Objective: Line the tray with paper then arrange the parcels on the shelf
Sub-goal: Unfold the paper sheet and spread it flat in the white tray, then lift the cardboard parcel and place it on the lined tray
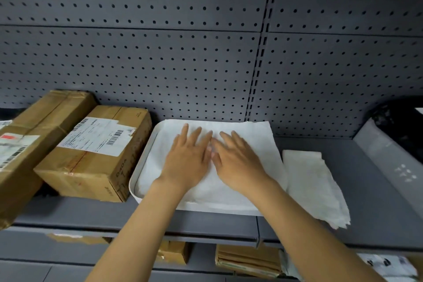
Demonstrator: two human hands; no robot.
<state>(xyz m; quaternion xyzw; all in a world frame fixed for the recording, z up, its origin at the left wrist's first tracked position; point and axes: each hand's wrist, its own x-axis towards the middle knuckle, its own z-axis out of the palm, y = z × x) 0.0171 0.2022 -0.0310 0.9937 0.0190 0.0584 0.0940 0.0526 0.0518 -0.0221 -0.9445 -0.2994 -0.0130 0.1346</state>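
Note:
A white tray (pixel 140 168) lies on the grey shelf (pixel 370 192), near its middle. A sheet of white paper (pixel 249 135) covers the tray and overhangs its right side. My left hand (pixel 186 158) and my right hand (pixel 238 160) both press flat on the paper, fingers spread, side by side and almost touching. Two brown cardboard parcels stand left of the tray: a nearer one (pixel 96 155) with a white label, touching the tray's left rim, and a bigger one (pixel 29 142) at the far left.
More white paper (pixel 315 188) lies in a loose stack right of the tray. A grey bag-like parcel (pixel 389 155) and something black (pixel 402 121) sit at the right end. A pegboard wall (pixel 183 52) backs the shelf. Below are more parcels (pixel 247 261).

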